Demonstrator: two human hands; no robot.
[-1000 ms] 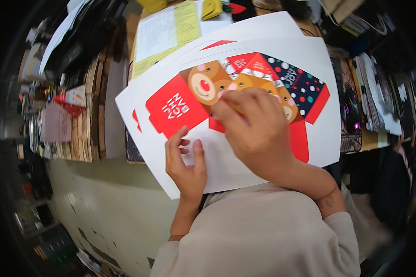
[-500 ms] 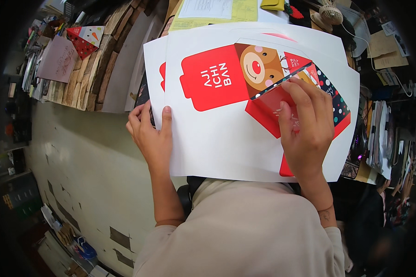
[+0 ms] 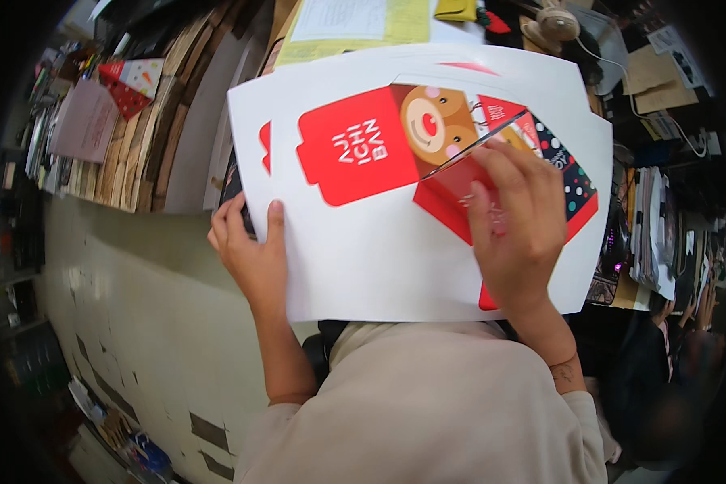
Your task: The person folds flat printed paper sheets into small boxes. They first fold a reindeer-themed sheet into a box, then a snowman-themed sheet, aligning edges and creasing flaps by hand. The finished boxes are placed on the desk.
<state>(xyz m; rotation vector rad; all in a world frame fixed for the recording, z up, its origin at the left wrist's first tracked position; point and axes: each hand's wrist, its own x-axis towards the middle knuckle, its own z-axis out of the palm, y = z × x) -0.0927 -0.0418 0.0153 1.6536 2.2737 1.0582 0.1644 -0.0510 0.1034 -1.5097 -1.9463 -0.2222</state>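
Observation:
Large white printed sheets point(image 3: 363, 274) lie stacked before me. The top one bears a red box-shaped print point(image 3: 355, 149), a brown reindeer picture point(image 3: 436, 125) and a dark dotted panel point(image 3: 577, 189). My left hand point(image 3: 250, 250) grips the left edge, thumb on top, with the other fingers partly hidden beyond the edge. Over the print, my right hand point(image 3: 516, 218) pinches a raised red flap point(image 3: 452, 189) with a dark upper edge. Thumb and fingers cover part of it, so its full shape is hidden.
Yellow and white papers point(image 3: 355, 28) and a yellow pouch point(image 3: 456, 9) lie beyond the sheets. A small beige fan point(image 3: 558, 24) with a white cable stands back right. Stacked folders point(image 3: 649, 234) are at right. A brick-patterned ledge point(image 3: 133, 161) holds cards at left.
The whole view has shifted slightly, so sheets, hands and background sit a little further left and lower. Both hands keep nearly the same grip.

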